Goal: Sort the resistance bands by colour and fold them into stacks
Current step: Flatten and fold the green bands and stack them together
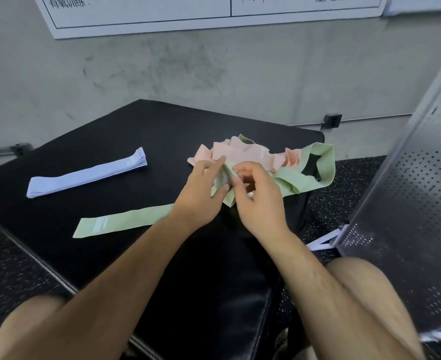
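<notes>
Your left hand [198, 198] and right hand [259, 203] are bare, with skin exposed across the fingers, knuckles and wrists. Your left forearm [125, 258] and right forearm [326, 281] are likewise bare from the wrist down to the lower edge of the view. Fine dark hair shows along the right forearm. Your left knee [29, 315] and right knee [357, 279] are bare and rounded. A small patch of drab, olive-toned fabric [283, 341] shows at the lower edge beside your right thigh. It is too blurred to identify as a garment.
</notes>
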